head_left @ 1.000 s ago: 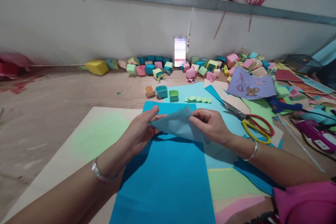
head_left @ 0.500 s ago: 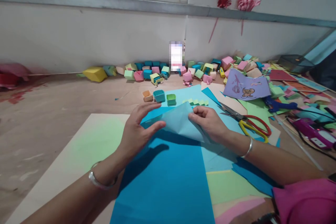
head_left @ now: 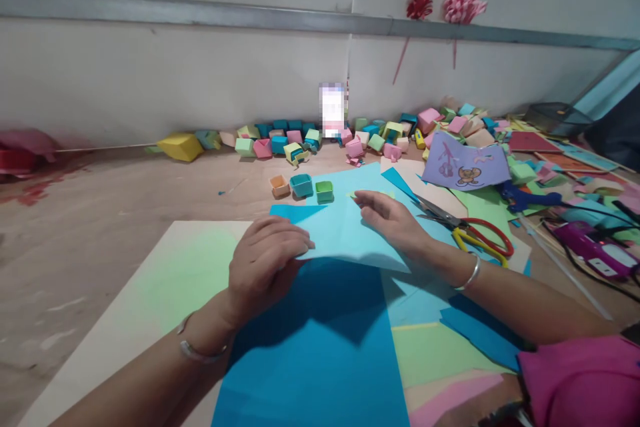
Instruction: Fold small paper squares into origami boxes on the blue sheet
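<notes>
In front of me a piece of light blue paper [head_left: 343, 237] is held up a little over a large dark blue sheet [head_left: 320, 353], and its shadow falls on that sheet. My left hand [head_left: 267, 260] is closed on the paper's left edge, the fingertips pinching it near the lower left corner. At the paper's right side my right hand [head_left: 393, 220] hovers with fingers loosely stretched and the thumb apart, not gripping it. Just behind the paper stand three small open paper boxes: orange [head_left: 279, 186], teal [head_left: 301, 185] and green [head_left: 324, 191].
Scissors [head_left: 465, 223] with red and yellow handles lie right of my right hand. Beyond them are a blue glue gun [head_left: 530, 200] and a purple power strip [head_left: 595, 250]. Several folded paper boxes [head_left: 280, 145] line the wall; a pixelated bright screen [head_left: 332, 110] stands among them.
My left hand, open and apart before, has closed on the paper's left edge. My right hand has loosened its pinch. The paper has turned and now lies flatter.
</notes>
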### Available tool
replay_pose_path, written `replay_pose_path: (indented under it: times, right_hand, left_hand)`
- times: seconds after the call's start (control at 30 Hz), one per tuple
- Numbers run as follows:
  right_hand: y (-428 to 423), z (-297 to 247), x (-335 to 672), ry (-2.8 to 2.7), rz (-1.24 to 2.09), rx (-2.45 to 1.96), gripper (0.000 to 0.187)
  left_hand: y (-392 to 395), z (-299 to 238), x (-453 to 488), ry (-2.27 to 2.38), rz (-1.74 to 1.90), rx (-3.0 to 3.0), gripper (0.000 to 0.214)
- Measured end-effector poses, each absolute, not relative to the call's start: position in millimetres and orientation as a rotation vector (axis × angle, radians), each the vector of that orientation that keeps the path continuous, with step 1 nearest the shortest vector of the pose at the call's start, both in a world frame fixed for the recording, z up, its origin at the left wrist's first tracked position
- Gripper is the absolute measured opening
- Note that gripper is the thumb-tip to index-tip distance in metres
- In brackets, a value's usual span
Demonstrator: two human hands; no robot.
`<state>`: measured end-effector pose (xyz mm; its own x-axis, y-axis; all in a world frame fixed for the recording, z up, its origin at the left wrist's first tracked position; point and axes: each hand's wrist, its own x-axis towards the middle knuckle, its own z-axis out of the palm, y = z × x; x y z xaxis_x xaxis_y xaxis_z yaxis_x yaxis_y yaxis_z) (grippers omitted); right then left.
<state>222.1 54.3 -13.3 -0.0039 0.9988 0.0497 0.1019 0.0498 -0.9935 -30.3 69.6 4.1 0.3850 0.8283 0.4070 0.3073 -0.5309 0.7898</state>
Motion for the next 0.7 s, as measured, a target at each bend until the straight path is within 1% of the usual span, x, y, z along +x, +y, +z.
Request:
replay_pose_path:
  times: [0.07, 0.13, 0.17, 0.23, 0.3, 0.37, 0.4, 0.47, 0.57, 0.6, 0.7]
  right_hand:
    - [52.6, -2.3, 229.1, -1.534, 1.128, -1.095, 0.050]
    - [49.2, 8.1, 234.9, -1.725, 1.120, -1.001, 0.060]
    - [47.1, 11.7, 236.6, -1.798, 1.109, -0.997, 0.059]
    - [43.0, 14.6, 236.7, -1.857, 1.106, -1.079, 0.047]
    - [40.0, 12.2, 233.4, -1.763, 1.151, -1.209, 0.037]
    - [39.4, 7.3, 229.1, -1.561, 1.193, -1.296, 0.032]
    - [40.2, 4.7, 227.4, -1.454, 1.202, -1.308, 0.031]
    - [43.2, -0.3, 225.5, -1.272, 1.212, -1.301, 0.031]
    - [48.2, -6.5, 225.9, -1.129, 1.280, -1.270, 0.031]
    - [49.2, -8.1, 226.1, -1.115, 1.313, -1.261, 0.032]
    - [49.5, -10.6, 225.9, -1.119, 1.365, -1.245, 0.031]
  left_hand:
    - [68.5, 3.0, -29.3, 1.050, 1.096, 2.018, 0.008]
    - [67.8, 3.9, -28.1, 1.132, 1.112, 2.002, 0.009]
    - [67.9, 5.5, -27.9, 1.155, 1.109, 1.992, 0.009]
    - [69.6, 10.3, -28.5, 1.174, 1.129, 1.931, 0.010]
    - [73.4, 15.4, -30.2, 1.156, 1.178, 1.764, 0.023]
    - [78.3, 18.5, -31.5, 1.080, 1.205, 1.525, 0.041]
    - [80.5, 18.9, -31.4, 1.028, 1.184, 1.433, 0.045]
    - [83.1, 17.4, -29.5, 0.969, 1.073, 1.367, 0.043]
    - [81.9, 12.9, -24.0, 1.063, 0.926, 1.438, 0.027]
    - [80.8, 11.5, -22.5, 1.105, 0.900, 1.467, 0.025]
    - [79.0, 8.9, -21.3, 1.181, 0.855, 1.542, 0.031]
